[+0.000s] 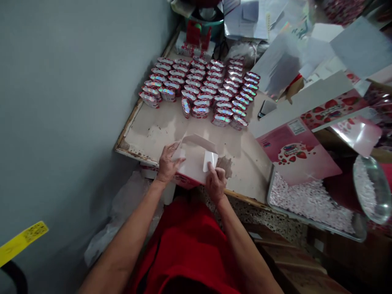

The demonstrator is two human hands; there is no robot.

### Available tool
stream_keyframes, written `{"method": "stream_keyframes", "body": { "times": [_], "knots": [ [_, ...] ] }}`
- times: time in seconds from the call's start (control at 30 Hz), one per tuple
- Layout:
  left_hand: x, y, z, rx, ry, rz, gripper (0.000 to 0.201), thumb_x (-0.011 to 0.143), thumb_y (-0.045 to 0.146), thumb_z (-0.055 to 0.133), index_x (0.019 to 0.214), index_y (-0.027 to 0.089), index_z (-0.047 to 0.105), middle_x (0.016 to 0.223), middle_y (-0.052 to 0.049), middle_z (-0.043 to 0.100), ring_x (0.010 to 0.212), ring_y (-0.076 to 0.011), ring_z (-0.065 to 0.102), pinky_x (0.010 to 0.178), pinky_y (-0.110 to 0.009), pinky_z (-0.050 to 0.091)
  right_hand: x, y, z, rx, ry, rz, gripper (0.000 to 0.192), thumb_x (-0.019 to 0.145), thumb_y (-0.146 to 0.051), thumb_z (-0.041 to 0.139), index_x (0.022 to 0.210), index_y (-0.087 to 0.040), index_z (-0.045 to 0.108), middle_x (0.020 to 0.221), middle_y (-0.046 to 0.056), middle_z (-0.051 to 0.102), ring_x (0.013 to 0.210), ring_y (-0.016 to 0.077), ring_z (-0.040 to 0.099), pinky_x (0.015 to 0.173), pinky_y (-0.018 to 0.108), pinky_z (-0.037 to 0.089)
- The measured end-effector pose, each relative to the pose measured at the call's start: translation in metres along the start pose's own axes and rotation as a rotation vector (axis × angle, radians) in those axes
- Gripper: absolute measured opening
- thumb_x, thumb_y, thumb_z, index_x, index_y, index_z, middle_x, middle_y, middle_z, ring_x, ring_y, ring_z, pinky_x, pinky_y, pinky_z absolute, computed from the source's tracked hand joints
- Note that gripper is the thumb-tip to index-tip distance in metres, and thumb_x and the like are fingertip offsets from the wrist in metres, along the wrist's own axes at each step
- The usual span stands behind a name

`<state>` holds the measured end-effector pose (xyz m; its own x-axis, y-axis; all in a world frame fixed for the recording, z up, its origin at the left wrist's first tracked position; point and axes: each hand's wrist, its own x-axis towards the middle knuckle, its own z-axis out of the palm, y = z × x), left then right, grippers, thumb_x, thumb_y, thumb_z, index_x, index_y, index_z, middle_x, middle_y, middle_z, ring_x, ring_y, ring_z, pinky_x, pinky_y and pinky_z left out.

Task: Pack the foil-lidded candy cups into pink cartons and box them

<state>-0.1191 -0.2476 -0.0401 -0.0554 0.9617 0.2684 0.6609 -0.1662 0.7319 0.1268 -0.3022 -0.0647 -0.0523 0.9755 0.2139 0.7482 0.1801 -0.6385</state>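
Observation:
A small carton (194,161), white inside with a red printed side, lies at the table's front edge with its flaps raised. My left hand (168,165) grips its left end, thumb on the white flap there. At the right end, my right hand (216,181) holds the carton, a finger pressing on the small white end flap. Beyond the carton stand several rows of shiny red-and-silver packets (202,87), upright and packed close together. The carton's underside is hidden.
Pink strawberry-printed cardboard (303,153) leans at the right over a metal tray (271,196) of small wrapped pieces. A metal bowl (382,183) tilts beside it. Papers (248,24) lie at the back. A grey wall (76,102) bounds the left side, with plastic bags (122,204) below.

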Motion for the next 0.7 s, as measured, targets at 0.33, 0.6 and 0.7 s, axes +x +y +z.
{"method": "stream_keyframes", "body": {
  "times": [0.33,0.6,0.7],
  "knots": [
    [-0.008,-0.009,-0.006,0.230,-0.310,0.401,0.054,0.094,0.024,0.057,0.148,0.022,0.066,0.153,-0.014,0.060,0.149,-0.0357,0.045,0.126,-0.058,0.035,0.072,0.032,-0.021,-0.013,0.110,-0.029,0.076,0.093,-0.060,0.071,0.151,-0.017,0.047,0.113,0.012,0.059,0.095,0.0267,0.056,0.085,0.042,0.054],
    [-0.015,-0.019,-0.003,0.175,-0.103,0.220,0.044,0.082,0.030,0.060,0.121,0.030,0.080,0.140,-0.009,0.067,0.133,-0.0343,0.054,0.118,-0.056,0.041,0.135,0.033,-0.040,-0.223,-0.683,-0.679,0.053,0.101,-0.015,0.056,0.148,-0.038,0.063,0.112,0.007,0.069,0.094,0.0211,0.058,0.088,0.033,0.049],
    [-0.015,-0.016,-0.004,0.148,-0.109,0.141,0.038,0.077,0.031,0.062,0.108,0.031,0.083,0.138,-0.008,0.068,0.130,-0.0351,0.055,0.113,-0.056,0.043,0.149,0.021,-0.059,-0.127,-0.910,-0.695,0.059,0.093,-0.017,0.068,0.149,-0.037,0.062,0.143,0.009,0.061,0.118,0.0259,0.057,0.104,0.043,0.049]
  ]
}}
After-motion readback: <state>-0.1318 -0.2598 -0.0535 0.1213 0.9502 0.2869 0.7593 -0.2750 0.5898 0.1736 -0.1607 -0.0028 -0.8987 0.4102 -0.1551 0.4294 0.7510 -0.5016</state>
